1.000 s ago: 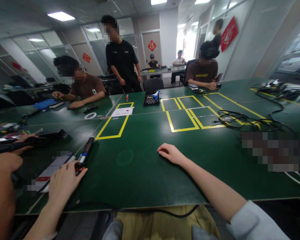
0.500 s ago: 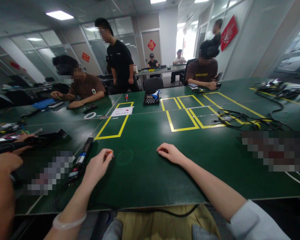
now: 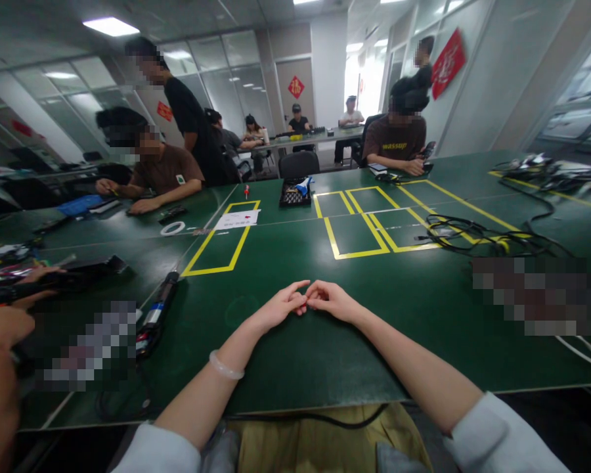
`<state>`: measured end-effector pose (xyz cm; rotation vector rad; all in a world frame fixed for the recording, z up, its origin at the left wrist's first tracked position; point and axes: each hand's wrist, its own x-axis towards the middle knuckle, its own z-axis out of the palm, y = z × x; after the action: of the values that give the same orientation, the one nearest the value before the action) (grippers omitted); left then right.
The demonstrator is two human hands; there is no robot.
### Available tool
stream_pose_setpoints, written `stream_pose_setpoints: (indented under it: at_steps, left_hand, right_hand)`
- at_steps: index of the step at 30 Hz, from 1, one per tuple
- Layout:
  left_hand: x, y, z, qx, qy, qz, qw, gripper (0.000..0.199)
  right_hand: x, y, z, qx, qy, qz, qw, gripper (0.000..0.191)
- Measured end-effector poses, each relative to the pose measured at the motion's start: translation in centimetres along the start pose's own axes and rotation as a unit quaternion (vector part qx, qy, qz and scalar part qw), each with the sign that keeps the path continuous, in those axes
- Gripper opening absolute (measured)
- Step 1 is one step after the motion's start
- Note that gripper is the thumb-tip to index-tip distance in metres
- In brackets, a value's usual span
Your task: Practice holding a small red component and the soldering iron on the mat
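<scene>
My left hand and my right hand meet fingertip to fingertip just above the green table. The left index finger points forward while its other fingers curl against the thumb. A tiny reddish-orange spot shows between the two hands, too small to name. On the right hand the fingers bend down to the thumb in a pinch, and whatever they hold is hidden. Left of my hands lies a black cylindrical tool with a blue and silver band.
Yellow tape rectangles mark the table, a white paper lying across one. Black cables tangle at right. Farther back stand a black tray and a white tape ring. A co-worker's arm reaches in at left.
My left hand has moved right, from beside the black tool to my right hand, which has stayed in place. The standing person in black has shifted left.
</scene>
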<state>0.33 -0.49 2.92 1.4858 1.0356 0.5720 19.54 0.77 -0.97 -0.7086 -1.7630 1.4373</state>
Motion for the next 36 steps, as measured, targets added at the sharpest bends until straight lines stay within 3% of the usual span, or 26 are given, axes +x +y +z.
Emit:
stream_pose_setpoints:
  at_steps: [7, 14, 26, 32, 36]
  left_hand:
    - [0.1, -0.9, 0.2, -0.042, 0.02, 0.01, 0.999, 0.064]
    - [0.5, -1.4, 0.3, -0.062, 0.057, -0.015, 0.996, 0.038]
    - [0.7, -2.3, 0.5, -0.079, 0.062, 0.026, 0.995, 0.037]
    - [0.7, -2.4, 0.4, -0.105, 0.084, 0.003, 0.991, 0.037]
    - [0.8, -2.8, 0.4, -0.097, 0.086, 0.02, 0.991, 0.037]
  right_hand:
    - [0.1, 0.1, 0.0, -0.017, 0.012, 0.007, 1.0, 0.031]
    - [0.1, 0.0, -0.2, -0.027, 0.053, 0.011, 0.998, 0.027]
    - [0.2, 0.6, -0.2, -0.025, 0.048, 0.011, 0.998, 0.028]
    - [0.1, 0.3, -0.1, -0.063, 0.044, -0.018, 0.997, 0.021]
    - [0.1, 0.1, -0.1, -0.074, 0.056, 0.001, 0.996, 0.021]
